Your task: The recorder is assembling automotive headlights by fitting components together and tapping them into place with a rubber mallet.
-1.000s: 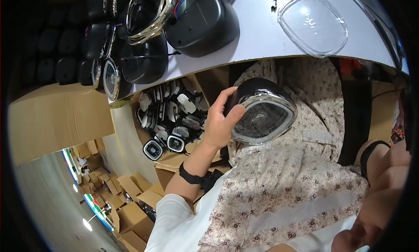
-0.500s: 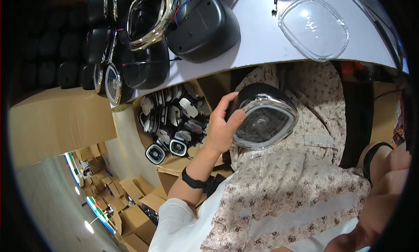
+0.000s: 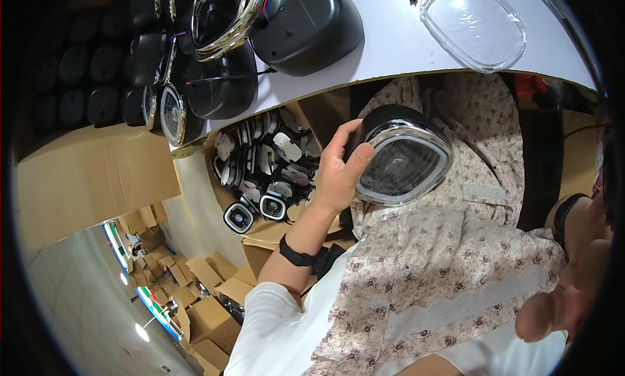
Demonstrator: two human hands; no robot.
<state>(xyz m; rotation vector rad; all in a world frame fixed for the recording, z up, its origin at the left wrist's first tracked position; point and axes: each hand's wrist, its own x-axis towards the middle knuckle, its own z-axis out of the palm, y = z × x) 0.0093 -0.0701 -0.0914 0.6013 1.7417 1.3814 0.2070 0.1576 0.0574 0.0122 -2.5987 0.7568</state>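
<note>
My left hand (image 3: 342, 171) grips a rounded black lamp-like unit (image 3: 407, 158) by its left side, thumb at the front edge and fingers behind. A chrome rim and a pale ring surround its clear front, which faces me. It hangs over my flower-patterned apron (image 3: 449, 259), below the table edge. At the lower right is my right hand (image 3: 553, 314), close to the lens of the camera and near the apron's side. A thumb or fingertip shows; the other fingers are hidden, and I see nothing in it.
On the white table (image 3: 384, 50) lie a clear lens cover (image 3: 475, 27), a black housing (image 3: 309, 31) and a chrome-rimmed frame (image 3: 224, 18). More black housings stand stacked at the left. Below, an open carton (image 3: 260, 236) holds several small ringed parts (image 3: 272, 207). Cardboard boxes (image 3: 211, 320) fill the lower left.
The whole view has shifted slightly, with the table higher in the picture. My left hand keeps its hold on the unit. My right hand has risen a little at the lower right.
</note>
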